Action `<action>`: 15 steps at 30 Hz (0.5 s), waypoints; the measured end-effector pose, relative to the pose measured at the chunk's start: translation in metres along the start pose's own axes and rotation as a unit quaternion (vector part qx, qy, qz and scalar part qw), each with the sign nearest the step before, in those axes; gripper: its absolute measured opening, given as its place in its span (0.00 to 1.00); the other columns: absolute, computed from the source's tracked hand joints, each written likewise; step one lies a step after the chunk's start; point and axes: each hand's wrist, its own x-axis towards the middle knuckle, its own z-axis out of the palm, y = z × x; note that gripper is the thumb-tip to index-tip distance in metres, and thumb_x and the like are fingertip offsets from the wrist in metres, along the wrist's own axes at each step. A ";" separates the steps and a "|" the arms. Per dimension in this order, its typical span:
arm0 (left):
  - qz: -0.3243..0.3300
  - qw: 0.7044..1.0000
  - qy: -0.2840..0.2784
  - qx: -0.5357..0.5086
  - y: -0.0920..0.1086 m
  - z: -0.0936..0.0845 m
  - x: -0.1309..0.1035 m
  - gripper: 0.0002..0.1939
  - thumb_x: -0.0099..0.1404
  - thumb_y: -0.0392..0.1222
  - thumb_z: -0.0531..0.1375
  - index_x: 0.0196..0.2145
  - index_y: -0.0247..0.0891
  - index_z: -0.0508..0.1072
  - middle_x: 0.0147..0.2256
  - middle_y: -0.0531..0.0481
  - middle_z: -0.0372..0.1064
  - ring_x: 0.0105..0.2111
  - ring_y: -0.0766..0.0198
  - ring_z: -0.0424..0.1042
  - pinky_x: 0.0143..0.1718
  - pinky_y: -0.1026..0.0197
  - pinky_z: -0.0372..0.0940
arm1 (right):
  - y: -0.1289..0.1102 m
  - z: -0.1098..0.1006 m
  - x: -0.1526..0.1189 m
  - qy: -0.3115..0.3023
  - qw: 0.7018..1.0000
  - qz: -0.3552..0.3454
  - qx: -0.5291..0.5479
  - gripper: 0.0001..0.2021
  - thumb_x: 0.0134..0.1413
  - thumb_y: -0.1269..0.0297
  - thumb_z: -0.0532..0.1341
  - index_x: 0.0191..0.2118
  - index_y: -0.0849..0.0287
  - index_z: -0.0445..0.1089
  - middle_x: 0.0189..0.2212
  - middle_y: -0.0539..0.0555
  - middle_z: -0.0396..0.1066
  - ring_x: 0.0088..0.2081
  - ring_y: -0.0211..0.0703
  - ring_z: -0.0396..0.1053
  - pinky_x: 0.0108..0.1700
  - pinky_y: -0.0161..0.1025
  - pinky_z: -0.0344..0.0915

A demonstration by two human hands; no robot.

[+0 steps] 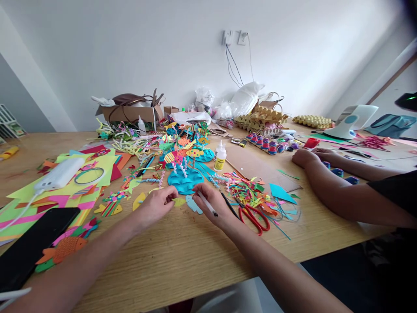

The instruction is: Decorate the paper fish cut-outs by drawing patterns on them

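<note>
My right hand (211,202) is closed around a white pen (207,203) whose dark end points back toward my wrist. Just left of it, my left hand (159,204) has its fingers curled in a pinch; what is in them, if anything, is hidden. Between the hands, a yellow-green paper fish (179,202) and a light blue paper fish (193,205) lie on the wooden table. Right behind them sits a blue scalloped base (185,180) with twisted pipe cleaners rising from it and colourful paper fish (182,153) above.
Red-handled scissors (257,219) and paper scraps (244,189) lie right of my hand, a glue bottle (220,157) behind. Coloured paper (100,167), a power bank (60,174) and a phone (39,243) are left. Another person's arms (339,191) rest at right.
</note>
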 end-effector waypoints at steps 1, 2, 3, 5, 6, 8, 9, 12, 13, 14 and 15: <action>0.006 1.000 0.006 0.002 0.000 -0.002 -0.006 0.07 0.57 0.31 0.49 0.29 0.40 0.63 0.25 0.55 0.65 0.26 0.66 0.66 0.27 0.65 0.59 | -0.004 0.000 -0.001 -0.022 0.998 0.009 0.053 0.06 0.51 0.65 0.55 0.36 0.59 0.65 0.24 0.47 0.66 0.25 0.35 0.63 0.26 0.31 0.56; 0.014 1.000 0.012 0.007 0.000 -0.003 -0.012 0.07 0.58 0.31 0.49 0.28 0.40 0.62 0.25 0.55 0.63 0.27 0.65 0.65 0.28 0.65 0.59 | -0.009 0.000 -0.002 -0.048 0.992 0.027 0.111 0.07 0.51 0.63 0.56 0.36 0.58 0.64 0.24 0.47 0.66 0.25 0.35 0.64 0.26 0.31 0.56; 0.025 1.000 0.015 0.011 0.000 -0.005 -0.018 0.07 0.58 0.30 0.48 0.27 0.40 0.61 0.26 0.54 0.63 0.28 0.64 0.64 0.30 0.63 0.59 | -0.013 0.000 -0.003 -0.068 0.983 0.049 0.160 0.07 0.50 0.62 0.56 0.35 0.58 0.63 0.25 0.47 0.67 0.26 0.35 0.64 0.26 0.31 0.57; 0.047 0.999 0.013 0.019 -0.002 -0.006 -0.029 0.08 0.59 0.30 0.48 0.26 0.40 0.61 0.27 0.53 0.62 0.31 0.63 0.64 0.34 0.62 0.59 | -0.020 0.002 -0.004 -0.094 0.966 0.091 0.224 0.08 0.49 0.61 0.57 0.35 0.58 0.63 0.26 0.47 0.67 0.26 0.34 0.65 0.25 0.30 0.57; 0.057 0.998 0.008 0.022 -0.004 -0.005 -0.034 0.09 0.59 0.30 0.47 0.26 0.40 0.61 0.28 0.52 0.62 0.32 0.62 0.63 0.35 0.61 0.59 | -0.023 0.004 -0.004 -0.102 0.960 0.103 0.239 0.08 0.48 0.61 0.57 0.34 0.58 0.63 0.26 0.48 0.67 0.25 0.34 0.65 0.25 0.30 0.56; 0.071 0.997 -0.004 0.026 -0.009 -0.003 -0.044 0.09 0.59 0.29 0.47 0.26 0.40 0.61 0.28 0.52 0.62 0.33 0.61 0.63 0.36 0.61 0.60 | -0.029 0.007 -0.003 -0.112 0.956 0.108 0.248 0.07 0.48 0.61 0.58 0.32 0.59 0.64 0.25 0.48 0.67 0.25 0.34 0.65 0.25 0.30 0.56; 0.074 0.997 -0.011 0.028 -0.012 -0.002 -0.049 0.10 0.59 0.28 0.48 0.26 0.40 0.61 0.29 0.51 0.62 0.33 0.61 0.64 0.36 0.61 0.61 | -0.031 0.008 -0.002 -0.116 0.956 0.106 0.250 0.07 0.48 0.61 0.58 0.31 0.59 0.64 0.24 0.48 0.67 0.25 0.33 0.65 0.26 0.30 0.56; 0.076 0.996 -0.028 0.033 -0.021 0.001 -0.063 0.12 0.57 0.25 0.47 0.29 0.39 0.64 0.33 0.50 0.65 0.36 0.62 0.66 0.38 0.62 0.63 | -0.033 0.014 0.002 -0.114 0.957 0.100 0.247 0.07 0.48 0.61 0.57 0.29 0.60 0.66 0.22 0.47 0.66 0.25 0.33 0.64 0.27 0.31 0.58; 0.075 0.996 -0.031 0.035 -0.023 0.001 -0.068 0.13 0.57 0.25 0.47 0.31 0.39 0.65 0.35 0.50 0.65 0.38 0.62 0.66 0.40 0.61 0.63 | -0.032 0.017 0.004 -0.112 0.958 0.097 0.247 0.07 0.48 0.61 0.57 0.29 0.60 0.67 0.22 0.47 0.66 0.24 0.33 0.64 0.27 0.31 0.58; 0.073 0.996 -0.034 0.038 -0.024 0.000 -0.072 0.13 0.57 0.25 0.48 0.34 0.39 0.66 0.38 0.49 0.66 0.41 0.62 0.66 0.42 0.60 0.63 | -0.031 0.020 0.004 -0.112 0.958 0.091 0.247 0.07 0.48 0.61 0.57 0.29 0.60 0.67 0.22 0.47 0.66 0.24 0.33 0.64 0.27 0.31 0.59; 0.069 0.996 -0.035 0.041 -0.025 -0.001 -0.075 0.14 0.58 0.25 0.48 0.36 0.39 0.66 0.40 0.48 0.66 0.43 0.61 0.66 0.45 0.59 0.63 | -0.028 0.023 0.005 -0.113 0.959 0.084 0.245 0.08 0.49 0.61 0.56 0.29 0.60 0.67 0.22 0.48 0.66 0.24 0.33 0.64 0.27 0.31 0.59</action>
